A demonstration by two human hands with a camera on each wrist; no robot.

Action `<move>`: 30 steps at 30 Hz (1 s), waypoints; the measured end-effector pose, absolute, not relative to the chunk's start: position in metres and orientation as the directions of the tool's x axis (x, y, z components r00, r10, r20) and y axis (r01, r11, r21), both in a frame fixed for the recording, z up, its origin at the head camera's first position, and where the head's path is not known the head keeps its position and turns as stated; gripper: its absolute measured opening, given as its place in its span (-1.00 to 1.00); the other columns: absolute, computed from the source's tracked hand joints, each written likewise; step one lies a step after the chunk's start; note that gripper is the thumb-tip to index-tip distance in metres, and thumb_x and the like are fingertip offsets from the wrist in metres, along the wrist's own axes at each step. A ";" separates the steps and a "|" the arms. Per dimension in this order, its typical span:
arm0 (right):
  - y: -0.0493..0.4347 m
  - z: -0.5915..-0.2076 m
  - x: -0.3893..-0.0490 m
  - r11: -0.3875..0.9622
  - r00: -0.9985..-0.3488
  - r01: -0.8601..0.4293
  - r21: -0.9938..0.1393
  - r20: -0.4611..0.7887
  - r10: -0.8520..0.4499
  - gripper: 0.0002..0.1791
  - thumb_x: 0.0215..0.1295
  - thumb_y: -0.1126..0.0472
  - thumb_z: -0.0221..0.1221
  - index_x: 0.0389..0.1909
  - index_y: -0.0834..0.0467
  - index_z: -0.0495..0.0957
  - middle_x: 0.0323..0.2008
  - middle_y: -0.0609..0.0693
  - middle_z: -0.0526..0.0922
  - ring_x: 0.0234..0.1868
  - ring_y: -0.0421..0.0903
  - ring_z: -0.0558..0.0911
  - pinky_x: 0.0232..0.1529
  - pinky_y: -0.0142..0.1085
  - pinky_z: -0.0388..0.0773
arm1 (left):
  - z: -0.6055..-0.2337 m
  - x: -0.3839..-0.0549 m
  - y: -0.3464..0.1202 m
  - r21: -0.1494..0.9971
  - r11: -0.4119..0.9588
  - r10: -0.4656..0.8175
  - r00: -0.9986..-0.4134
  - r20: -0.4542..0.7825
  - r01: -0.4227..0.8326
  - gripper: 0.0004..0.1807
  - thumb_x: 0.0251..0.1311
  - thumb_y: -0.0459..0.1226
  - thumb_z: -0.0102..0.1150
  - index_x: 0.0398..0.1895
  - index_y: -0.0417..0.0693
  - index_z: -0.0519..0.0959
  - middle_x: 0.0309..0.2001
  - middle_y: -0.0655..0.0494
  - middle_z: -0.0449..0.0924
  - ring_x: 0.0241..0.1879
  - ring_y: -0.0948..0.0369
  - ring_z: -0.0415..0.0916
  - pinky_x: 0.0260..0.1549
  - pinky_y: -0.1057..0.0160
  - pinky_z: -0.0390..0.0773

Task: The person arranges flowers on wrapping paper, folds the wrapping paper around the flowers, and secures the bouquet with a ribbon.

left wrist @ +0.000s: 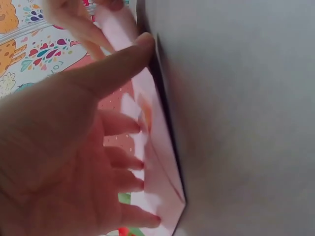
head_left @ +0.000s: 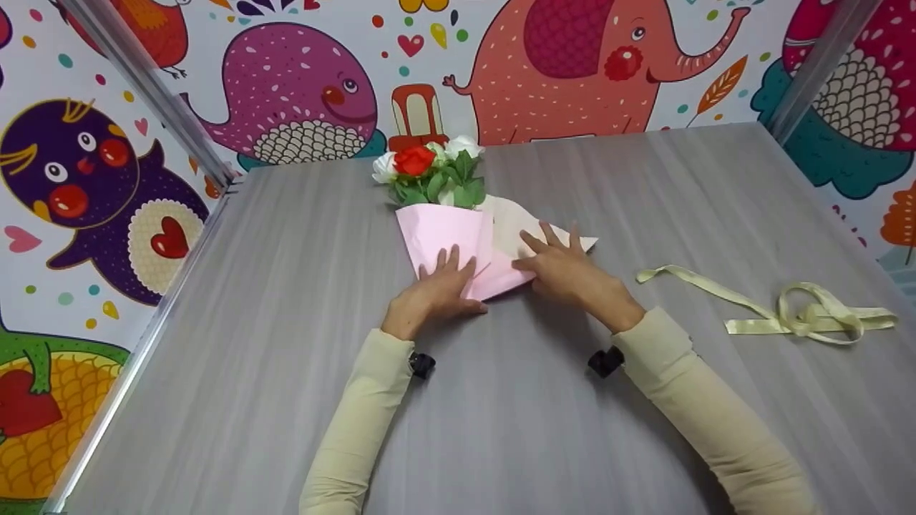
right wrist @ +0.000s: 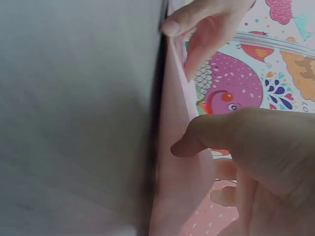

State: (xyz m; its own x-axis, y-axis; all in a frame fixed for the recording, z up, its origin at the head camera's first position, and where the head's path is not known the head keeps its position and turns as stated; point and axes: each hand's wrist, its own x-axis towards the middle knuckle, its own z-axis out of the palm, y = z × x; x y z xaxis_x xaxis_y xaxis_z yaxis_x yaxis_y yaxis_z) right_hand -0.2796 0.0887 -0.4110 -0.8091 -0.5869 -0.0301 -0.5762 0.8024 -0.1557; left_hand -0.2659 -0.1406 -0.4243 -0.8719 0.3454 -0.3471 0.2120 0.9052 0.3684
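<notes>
Grey wood-grain table (head_left: 272, 322) against cartoon-animal walls (head_left: 440, 64), left fingers (head_left: 454, 260) and right fingers (head_left: 534, 243) spread on pink paper (head_left: 444, 225)

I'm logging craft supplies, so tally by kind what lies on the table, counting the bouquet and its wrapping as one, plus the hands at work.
Wrapped bouquet: 1
Ribbon: 1
Hands (left hand, right hand): 2
Total: 4

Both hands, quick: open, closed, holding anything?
Left hand: open, resting on the pink wrapping paper.
Right hand: open, touching the same wrapping paper.
</notes>
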 end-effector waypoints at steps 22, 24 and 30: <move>0.058 -0.385 -0.272 0.842 -0.817 -0.523 -0.132 0.361 -0.451 -0.23 0.32 0.33 0.10 0.55 0.22 0.09 0.59 0.29 -0.06 0.59 0.35 -0.09 0.40 0.50 -0.23 | -0.420 -0.265 -0.135 0.369 0.894 0.376 -0.872 -0.313 0.253 -0.25 0.56 -0.04 -0.23 0.58 -0.33 -0.10 0.60 -0.32 -0.24 0.60 -0.18 -0.22 0.51 -0.21 -0.01; 0.059 -0.385 -0.274 0.861 -0.874 -0.441 -0.252 0.339 -0.349 -0.17 0.34 0.31 0.10 0.57 0.26 -0.03 0.60 0.31 -0.10 0.60 0.33 -0.11 0.43 0.46 -0.19 | -0.418 -0.265 -0.139 0.387 0.888 0.381 -0.871 -0.311 0.250 -0.28 0.56 -0.09 -0.25 0.55 -0.42 -0.07 0.59 -0.37 -0.25 0.60 -0.19 -0.20 0.53 -0.12 0.01; 0.063 -0.399 -0.282 0.837 -0.955 -0.287 -0.467 0.067 -0.290 -0.19 0.48 0.12 0.08 0.57 0.33 -0.07 0.59 0.34 -0.11 0.61 0.30 -0.13 0.48 0.36 -0.12 | -0.410 -0.261 -0.144 0.374 0.894 0.378 -0.864 -0.334 0.246 -0.47 0.55 -0.20 -0.26 0.19 -0.55 0.48 0.46 -0.49 0.11 0.51 -0.24 0.11 0.49 -0.01 0.16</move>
State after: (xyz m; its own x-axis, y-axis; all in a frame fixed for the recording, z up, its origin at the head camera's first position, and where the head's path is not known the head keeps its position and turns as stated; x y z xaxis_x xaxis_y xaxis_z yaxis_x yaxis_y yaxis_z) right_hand -0.2817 0.0633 -0.3995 -0.9547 -0.2899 0.0666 -0.2866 0.8368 -0.4666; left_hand -0.2608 -0.1444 -0.4104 -0.8638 0.3775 -0.3336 0.2464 0.8941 0.3739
